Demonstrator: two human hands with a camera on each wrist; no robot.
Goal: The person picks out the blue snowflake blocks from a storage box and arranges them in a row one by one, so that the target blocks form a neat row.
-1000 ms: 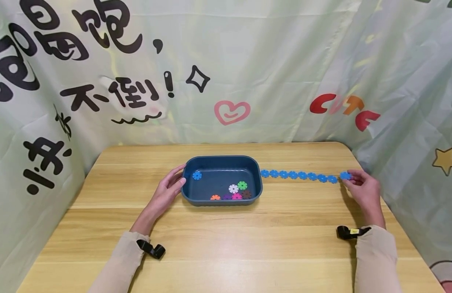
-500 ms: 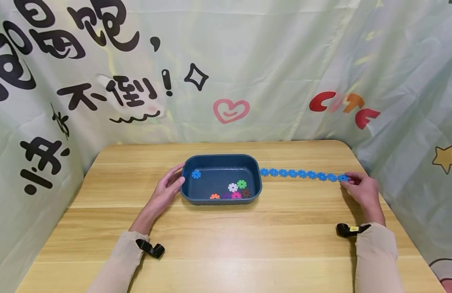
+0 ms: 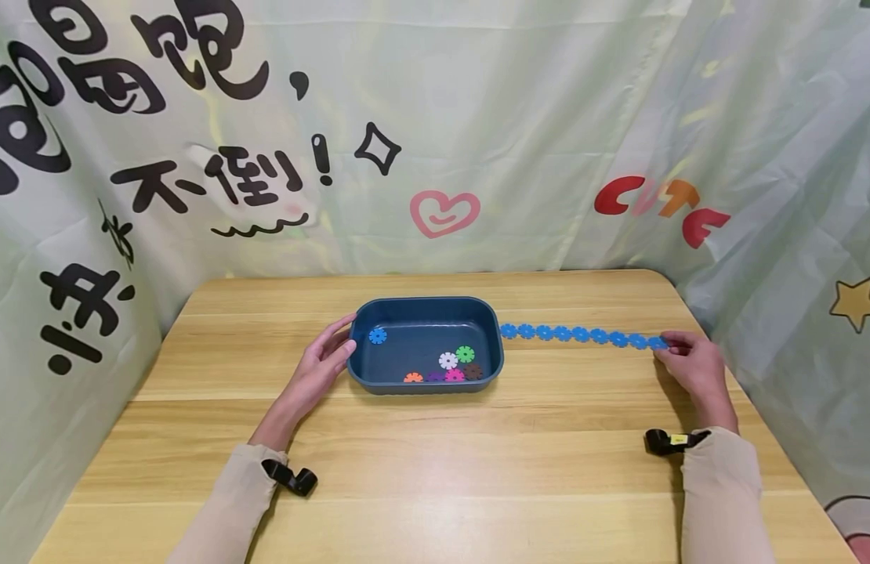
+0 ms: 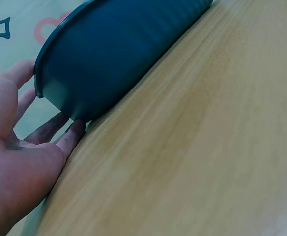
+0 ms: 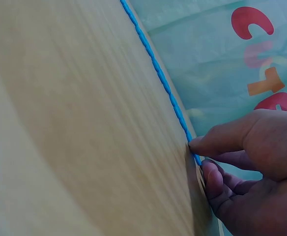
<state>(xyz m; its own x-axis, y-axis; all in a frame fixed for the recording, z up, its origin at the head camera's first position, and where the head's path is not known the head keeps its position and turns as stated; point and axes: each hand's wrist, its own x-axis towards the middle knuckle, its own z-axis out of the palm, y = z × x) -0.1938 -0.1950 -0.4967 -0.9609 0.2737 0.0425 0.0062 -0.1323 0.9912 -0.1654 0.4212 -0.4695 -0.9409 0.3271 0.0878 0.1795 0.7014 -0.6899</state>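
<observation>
My left hand [image 3: 319, 366] touches the left end of a dark blue rectangular tray [image 3: 426, 388], its thumb and fingers spread along the outside; the left wrist view has fingertips against the tray wall [image 4: 99, 54]. A row of blue notched plastic discs [image 3: 562, 334] extends from the tray's right side. At the row's right end, my right hand [image 3: 694, 372] pinches the last blue snowflake disc [image 3: 657, 343], which meets its neighbour. Seen edge-on in the right wrist view, the row is a thin blue line [image 5: 159, 73] running up to my thumb and fingers.
Inside the tray lie a blue disc [image 3: 378, 336] at the left and white [image 3: 447, 360], green [image 3: 465, 355], orange [image 3: 413, 377], pink, purple and brown discs nearer the front right. A printed curtain [image 3: 520, 157] hangs behind the wooden table [image 3: 477, 486].
My right hand has brought its blue disc down and left, closing the gap to the row's end. My left hand has stayed at the tray.
</observation>
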